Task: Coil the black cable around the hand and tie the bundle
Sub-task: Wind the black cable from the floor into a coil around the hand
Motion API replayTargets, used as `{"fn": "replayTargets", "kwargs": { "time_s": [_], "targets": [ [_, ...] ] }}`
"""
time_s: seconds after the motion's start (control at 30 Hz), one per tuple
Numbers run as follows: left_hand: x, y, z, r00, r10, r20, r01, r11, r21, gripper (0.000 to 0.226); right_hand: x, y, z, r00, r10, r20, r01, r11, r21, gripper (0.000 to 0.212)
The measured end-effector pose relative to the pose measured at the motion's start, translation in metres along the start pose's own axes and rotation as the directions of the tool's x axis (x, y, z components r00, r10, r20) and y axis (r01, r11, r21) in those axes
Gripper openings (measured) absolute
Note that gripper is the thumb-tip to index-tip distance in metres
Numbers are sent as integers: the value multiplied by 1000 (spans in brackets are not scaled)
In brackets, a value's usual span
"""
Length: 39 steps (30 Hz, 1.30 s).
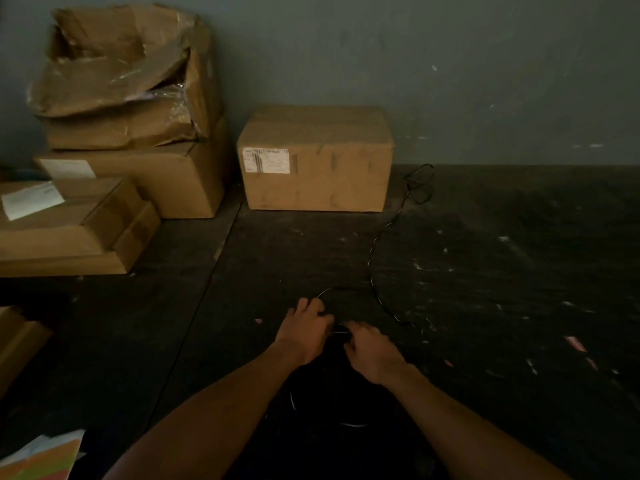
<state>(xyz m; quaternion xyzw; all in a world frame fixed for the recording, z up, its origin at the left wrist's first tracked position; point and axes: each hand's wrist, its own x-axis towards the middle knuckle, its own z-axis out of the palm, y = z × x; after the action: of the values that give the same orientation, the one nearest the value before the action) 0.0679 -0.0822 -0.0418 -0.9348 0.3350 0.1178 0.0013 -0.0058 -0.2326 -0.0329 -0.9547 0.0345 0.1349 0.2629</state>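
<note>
A thin black cable [373, 261] trails across the dark floor from a small tangle near the wall down to my hands. My left hand [306, 329] grips the cable, and a loop arcs up from its fingers. Close beside it, my right hand [370, 349] pinches the same cable. A short stretch runs between the two hands. Faint glints of more cable loops [353, 424] show below my wrists, but the darkness hides their shape.
A closed cardboard box [315, 159] with a white label stands against the grey wall ahead. A stack of crumpled and flat boxes [114, 140] fills the left side. Coloured paper [41, 459] lies at the bottom left corner. Small scraps dot the floor at right.
</note>
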Motion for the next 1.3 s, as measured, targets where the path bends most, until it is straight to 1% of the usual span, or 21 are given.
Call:
{"fn": "replayTargets", "kwargs": {
  "time_s": [0.13,0.23,0.3,0.43,0.53,0.6,0.67,0.73,0.8,0.87,0.93,0.97,1.03,1.13,1.2,1.3],
  "targets": [
    [-2,-9,-8,989,108,-104,-116,991,-67,20,11,-4,-2,998,34,-51,-35,999,-9,25],
    [-7,-18,-16,974,137,-181,-154,985,-84,18,13,-6,-15,992,-7,-123,4,1000,-27,21],
    [-11,-26,-24,960,140,-243,-167,982,-92,16,12,-5,-30,985,-26,-168,25,1000,-9,18],
    [-21,-40,-41,955,90,-283,-159,959,-233,15,5,0,-65,952,-31,-305,36,999,11,16],
    [-32,-49,-54,951,-10,-310,-112,922,-371,17,-5,5,-95,892,-7,-452,48,996,79,20],
    [-41,-54,-59,936,-52,-349,-110,897,-428,17,-11,8,-114,857,10,-516,54,993,109,21],
    [-50,-56,-66,924,-74,-376,-114,883,-455,17,-16,8,-127,853,12,-522,54,992,111,22],
    [-57,-51,-79,911,-93,-403,-129,861,-492,17,-20,6,-136,867,5,-499,64,991,121,21],
    [-62,-42,-99,895,-82,-438,-164,853,-495,18,-23,-3,-143,888,-37,-459,101,988,115,23],
    [-65,-30,-124,887,-21,-461,-220,859,-462,17,-28,-20,-150,910,-118,-398,200,965,171,24],
    [-68,-17,-148,879,41,-475,-274,859,-433,16,-35,-41,-157,915,-214,-342,313,911,270,17],
    [-70,-11,-160,871,57,-488,-295,855,-427,16,-38,-51,-161,906,-261,-332,358,893,274,12],
    [-75,-4,-177,859,58,-509,-324,831,-452,17,-43,-66,-171,868,-329,-373,422,884,203,11],
    [-83,-1,-195,874,15,-487,-310,788,-532,22,-48,-78,-193,788,-335,-516,448,888,108,11],
    [-90,-4,-200,892,9,-452,-297,766,-570,27,-51,-80,-210,724,-296,-624,449,888,99,14],
    [-98,-9,-201,902,-4,-433,-286,746,-602,31,-58,-83,-234,647,-194,-738,463,869,177,14]
  ]
}}
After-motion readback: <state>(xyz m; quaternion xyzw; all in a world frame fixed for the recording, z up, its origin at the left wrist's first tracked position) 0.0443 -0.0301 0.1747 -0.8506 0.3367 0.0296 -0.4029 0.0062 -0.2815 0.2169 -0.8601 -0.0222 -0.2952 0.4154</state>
